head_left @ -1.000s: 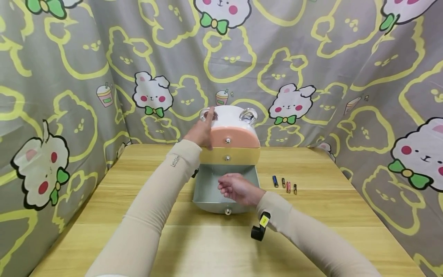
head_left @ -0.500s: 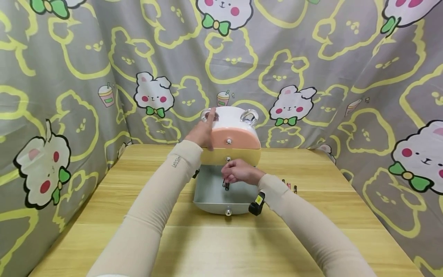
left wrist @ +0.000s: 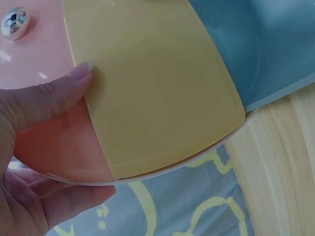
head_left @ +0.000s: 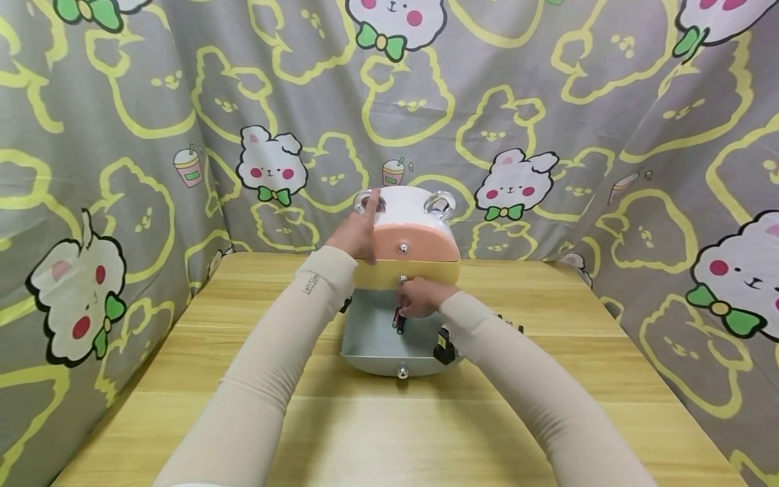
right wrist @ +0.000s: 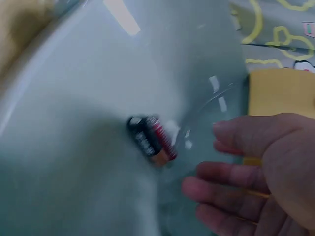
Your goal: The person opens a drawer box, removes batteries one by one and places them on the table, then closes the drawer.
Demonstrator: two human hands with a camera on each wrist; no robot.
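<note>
A small drawer cabinet (head_left: 426, 238) with silver ears stands on the table. My left hand (head_left: 353, 233) grips its left side, thumb on the front near the seam of the orange and yellow drawers (left wrist: 162, 93) and fingers round the side. The lowest, grey-green drawer (head_left: 371, 364) is pulled out. Inside lie a black-and-copper battery (right wrist: 145, 141) and a red battery (right wrist: 165, 138), side by side. My right hand (head_left: 421, 297) is over the back of this drawer; in the right wrist view its loosely bent fingers (right wrist: 221, 191) are apart from the batteries and hold nothing.
More batteries (head_left: 521, 330) lie on the wooden table (head_left: 389, 433) right of the cabinet, partly hidden by the right sleeve (head_left: 523, 372). A patterned curtain (head_left: 328, 101) hangs behind and at both sides.
My right hand has moved up and back within the drawer, away from its front. Two batteries now show below it; a second ago none were visible there. The left hand has stayed in place.
</note>
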